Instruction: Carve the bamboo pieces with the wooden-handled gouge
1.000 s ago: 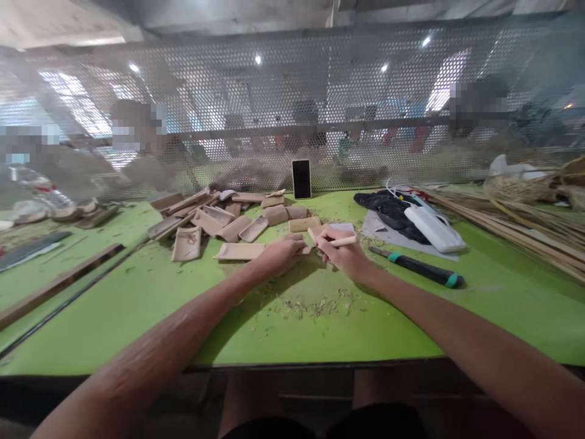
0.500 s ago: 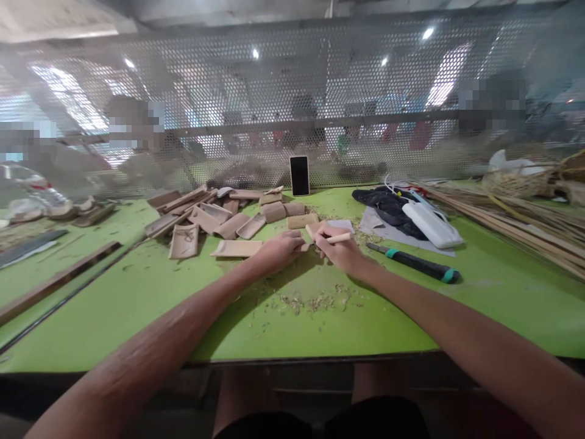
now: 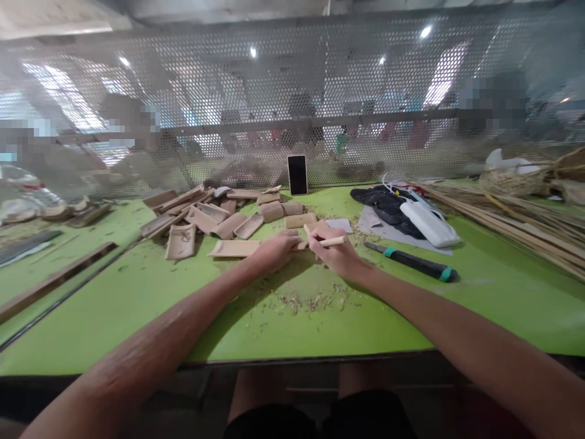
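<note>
Near the middle of the green table (image 3: 219, 329), my left hand (image 3: 280, 249) is closed on a small bamboo piece (image 3: 301, 246), whose end shows at the fingertips. Just to its right, my right hand (image 3: 333, 251) is wrapped round a pale wooden handle (image 3: 334, 241) that sticks out to the right. The tool's working end is too small to make out. A curved bamboo piece (image 3: 235, 249) lies left of my left hand, and another bamboo piece (image 3: 300, 221) lies just beyond both hands. Shavings (image 3: 315, 300) are scattered in front of me.
Several bamboo pieces (image 3: 226, 225) are heaped at the back left. A phone (image 3: 298, 175) stands by the mesh screen (image 3: 219, 146). On the right are a black-handled knife (image 3: 418, 263), a white device (image 3: 429, 224), dark cloth (image 3: 384, 207) and long strips (image 3: 493, 219). People show blurred behind the mesh.
The whole view has shifted slightly. Both hands stay close together, and the wooden handle in my right hand has tilted a little.
</note>
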Motion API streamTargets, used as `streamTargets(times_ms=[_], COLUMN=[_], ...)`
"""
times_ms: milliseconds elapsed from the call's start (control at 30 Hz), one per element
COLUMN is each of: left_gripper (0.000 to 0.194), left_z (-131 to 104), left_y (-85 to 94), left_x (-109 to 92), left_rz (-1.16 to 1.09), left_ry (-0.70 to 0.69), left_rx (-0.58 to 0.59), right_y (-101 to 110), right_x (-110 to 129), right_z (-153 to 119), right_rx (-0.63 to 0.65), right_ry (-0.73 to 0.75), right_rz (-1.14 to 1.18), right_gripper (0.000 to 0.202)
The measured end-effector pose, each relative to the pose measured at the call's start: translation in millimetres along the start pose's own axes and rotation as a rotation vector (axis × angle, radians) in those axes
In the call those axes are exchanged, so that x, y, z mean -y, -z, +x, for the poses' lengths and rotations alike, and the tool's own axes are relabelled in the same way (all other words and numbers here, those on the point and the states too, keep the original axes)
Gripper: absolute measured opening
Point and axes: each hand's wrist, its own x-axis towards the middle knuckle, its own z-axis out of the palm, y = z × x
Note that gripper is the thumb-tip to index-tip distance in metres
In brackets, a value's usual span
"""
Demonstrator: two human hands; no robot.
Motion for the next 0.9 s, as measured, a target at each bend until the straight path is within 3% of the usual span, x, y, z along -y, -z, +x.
streamTargets(times_ms=[267,900], left_gripper=[0.037,0.036], left_z=[0.6,0.9], left_y=[1.3,3.2], left_x=[-0.5,-2.0], left_rz=[0.046,0.047], left_ry=[-0.036,-0.034], left_rx=[-0.009,-0.018], right_y=[1.1,2.7], right_x=[-7.4,0.0], right_z=[2.5,0.6], right_rx=[-0.123,-0.063], right_ry=[0.012,0.009], right_rz=[-0.121,-0.031], right_gripper=[0.037,0.034])
